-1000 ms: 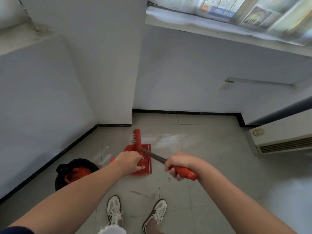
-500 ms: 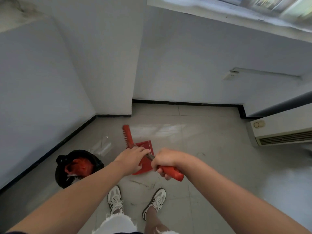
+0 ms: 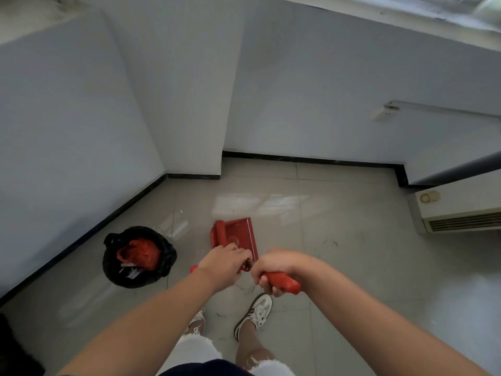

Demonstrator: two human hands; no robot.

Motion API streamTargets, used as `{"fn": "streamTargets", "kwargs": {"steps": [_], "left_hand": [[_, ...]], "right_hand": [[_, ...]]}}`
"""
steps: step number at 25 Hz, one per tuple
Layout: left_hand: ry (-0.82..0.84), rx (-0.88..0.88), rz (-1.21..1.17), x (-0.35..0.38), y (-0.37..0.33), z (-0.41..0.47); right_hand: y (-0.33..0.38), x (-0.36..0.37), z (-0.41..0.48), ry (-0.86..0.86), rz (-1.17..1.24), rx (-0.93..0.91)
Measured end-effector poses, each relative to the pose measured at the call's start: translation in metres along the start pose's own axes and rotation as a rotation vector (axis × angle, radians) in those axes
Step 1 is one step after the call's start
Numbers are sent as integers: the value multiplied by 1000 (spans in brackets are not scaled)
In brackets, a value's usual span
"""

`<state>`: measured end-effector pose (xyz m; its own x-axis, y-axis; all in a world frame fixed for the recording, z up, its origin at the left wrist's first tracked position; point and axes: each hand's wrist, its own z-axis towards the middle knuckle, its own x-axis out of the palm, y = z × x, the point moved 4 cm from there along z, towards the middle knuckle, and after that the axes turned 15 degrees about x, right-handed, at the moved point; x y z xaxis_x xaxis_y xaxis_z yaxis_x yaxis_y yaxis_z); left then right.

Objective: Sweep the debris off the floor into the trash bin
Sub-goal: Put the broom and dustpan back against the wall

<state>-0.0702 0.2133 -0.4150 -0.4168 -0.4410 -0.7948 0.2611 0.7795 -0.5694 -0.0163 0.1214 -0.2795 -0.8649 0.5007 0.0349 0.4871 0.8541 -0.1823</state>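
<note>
Open tiled floor [image 3: 339, 240] runs forward to 2 white walls edged with black baseboard [image 3: 309, 159], and a wall corner juts out at the far left. A low white heater unit [image 3: 458, 210] closes the right side.

1 red dustpan [image 3: 238, 234] lies ahead of the hands. 1 bin [image 3: 138, 257], lined in black with a red bag inside, stands near it to the left, apart from it.

The left hand [image 3: 225, 267] is curled around the dustpan's red handle. The right hand [image 3: 279, 267] is closed around 1 red handle grip [image 3: 283, 282]. 2 white sneakers show below; the right sneaker [image 3: 256, 312] is clearer. I cannot make out any debris.
</note>
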Motion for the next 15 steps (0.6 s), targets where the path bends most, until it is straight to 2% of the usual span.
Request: {"fn": "streamTargets", "kwargs": {"steps": [3, 8, 12, 15], "left_hand": [[28, -8, 23, 3, -8, -4], [69, 45, 52, 16, -31, -9], [167, -124, 128, 20, -37, -5], [123, -261, 105, -17, -28, 7]], "right_hand": [[-11, 13, 2, -27, 51, -77], [-36, 30, 24, -143, -29, -170], [-44, 21, 26, -161, -26, -249], [-31, -1, 7, -155, 173, -360]]}}
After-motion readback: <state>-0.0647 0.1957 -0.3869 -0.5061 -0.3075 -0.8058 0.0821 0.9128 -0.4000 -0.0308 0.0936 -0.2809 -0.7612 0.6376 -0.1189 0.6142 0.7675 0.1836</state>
